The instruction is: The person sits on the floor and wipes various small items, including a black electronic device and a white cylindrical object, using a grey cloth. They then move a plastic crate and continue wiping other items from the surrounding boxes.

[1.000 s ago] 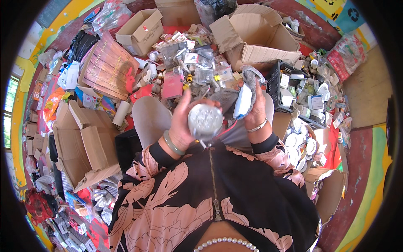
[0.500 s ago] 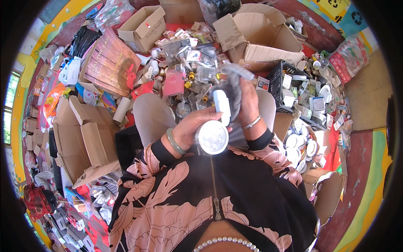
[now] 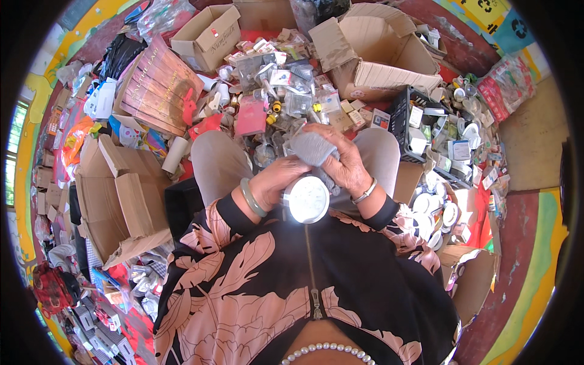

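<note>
Close to my body I hold a white LED lamp [image 3: 309,199], its round face toward me and shining bright in the light. My left hand [image 3: 277,180] is closed around the lamp's body, just beyond the round face. A grey cloth [image 3: 314,148] is bunched over the far part of the lamp and covers it. My right hand [image 3: 345,159] grips that cloth and presses it against the lamp, fingers curled over the top. The left fingertips are partly hidden under the cloth.
Between and beyond my knees lies a heap of small boxes and bulbs [image 3: 298,100]. Open cardboard boxes stand at the left [image 3: 143,204] and far right [image 3: 395,70]. A black crate [image 3: 398,128] with mixed parts is on the right, near a box of round white lamps [image 3: 435,213].
My right hand and the cloth have come down and toward me, onto the lamp. The white part beyond the round face, visible before, is now covered. The left hand moved little.
</note>
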Demonstrator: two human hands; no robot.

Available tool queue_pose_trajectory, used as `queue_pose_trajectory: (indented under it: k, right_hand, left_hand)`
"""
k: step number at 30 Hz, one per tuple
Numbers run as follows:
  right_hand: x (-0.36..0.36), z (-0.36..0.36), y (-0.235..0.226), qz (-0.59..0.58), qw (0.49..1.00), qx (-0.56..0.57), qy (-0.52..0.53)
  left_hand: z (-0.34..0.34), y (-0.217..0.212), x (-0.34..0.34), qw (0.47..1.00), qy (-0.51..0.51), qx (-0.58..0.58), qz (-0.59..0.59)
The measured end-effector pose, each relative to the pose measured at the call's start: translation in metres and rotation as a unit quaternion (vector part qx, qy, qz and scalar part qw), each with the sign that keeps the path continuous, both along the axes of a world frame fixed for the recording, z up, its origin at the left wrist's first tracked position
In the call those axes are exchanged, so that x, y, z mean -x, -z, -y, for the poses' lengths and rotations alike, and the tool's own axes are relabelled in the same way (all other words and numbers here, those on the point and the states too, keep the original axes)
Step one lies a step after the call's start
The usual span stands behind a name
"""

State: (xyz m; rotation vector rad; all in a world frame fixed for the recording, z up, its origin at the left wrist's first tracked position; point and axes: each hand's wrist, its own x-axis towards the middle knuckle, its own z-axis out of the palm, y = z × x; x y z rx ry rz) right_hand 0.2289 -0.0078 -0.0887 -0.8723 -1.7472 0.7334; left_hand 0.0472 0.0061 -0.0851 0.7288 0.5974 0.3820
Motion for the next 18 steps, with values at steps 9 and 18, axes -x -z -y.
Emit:
queue_pose_trajectory:
  k: [9, 18]
  right_hand:
    - [0.002, -0.013, -0.013, -0.293, 0.911, 0.257, 0.135]
    - [-0.025, -0.013, 0.001, -0.476, 0.820, 0.317, 0.031]
  left_hand:
    - [0.007, -0.014, -0.012, 0.987, 0.037, 0.153, 0.043]
    - [-0.001, -0.011, -0.003, 0.994, -0.063, 0.063, 0.063]
